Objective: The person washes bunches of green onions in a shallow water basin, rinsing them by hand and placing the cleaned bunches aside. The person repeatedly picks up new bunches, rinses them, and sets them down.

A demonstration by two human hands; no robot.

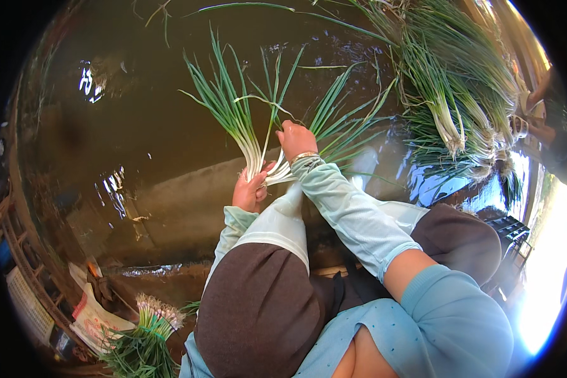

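Note:
My left hand [251, 191] grips a bunch of spring onions [248, 146] low on the white stems, with the green leaves fanned upward. More spring onions [330, 123] lean to the right, their white ends close to my left fingers and their middles passing behind my right hand. My right hand [298, 141] is closed at the stalks, and a thin pale leaf [264, 100] runs up to its fingertips. What exactly those fingers pinch is partly hidden. Both hands are above brown water [170, 123], just over my knees.
A large heap of spring onions [453, 85] lies at upper right, roots toward me. Beyond it another person's hands [534, 113] show. At lower left are a tied bunch [158, 326] and a printed sack [99, 316]. A black crate [508, 229] stands right of my knee.

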